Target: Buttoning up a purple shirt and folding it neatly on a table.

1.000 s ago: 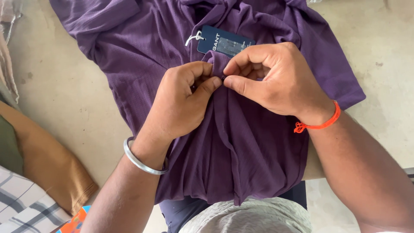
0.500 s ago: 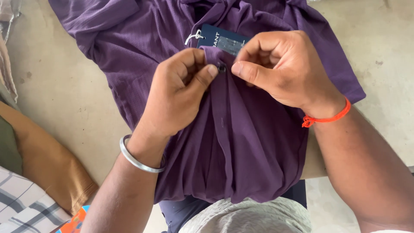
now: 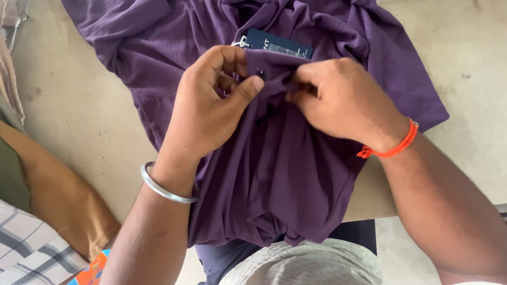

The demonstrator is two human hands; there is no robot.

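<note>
Work in hand: the person closes the front placket of a dark purple short-sleeved shirt of soft ribbed fabric (image 3: 296, 174), button by button.
Done so far: one small dark button (image 3: 259, 122) lower on the placket seems already closed, as far as the view shows.
In progress: another small dark button (image 3: 262, 74) sits just at the tip of the left thumb, near the collar; it looks only halfway through its hole.
Left to do: this button is not yet finished; whether more buttons wait above it, under the hands, cannot be told.
Left hand (image 3: 211, 105): its grip is closed, thumb and fingers pinching the placket edge at the button.
Right hand (image 3: 343, 103): its grip is also closed, clamped on a fold of the purple fabric just beside the left hand.
Place of the shirt: it lies spread on a pale beige surface (image 3: 95, 121), collar away from the person, the hem hanging over the near edge.
Look of the shirt: wrinkled around the hands, smooth lower down; a dark blue rectangular card tag (image 3: 280, 45) lies at the collar.
Wrists: a silver metal bangle (image 3: 166, 186) on the left, an orange thread band (image 3: 393, 145) on the right.
</note>
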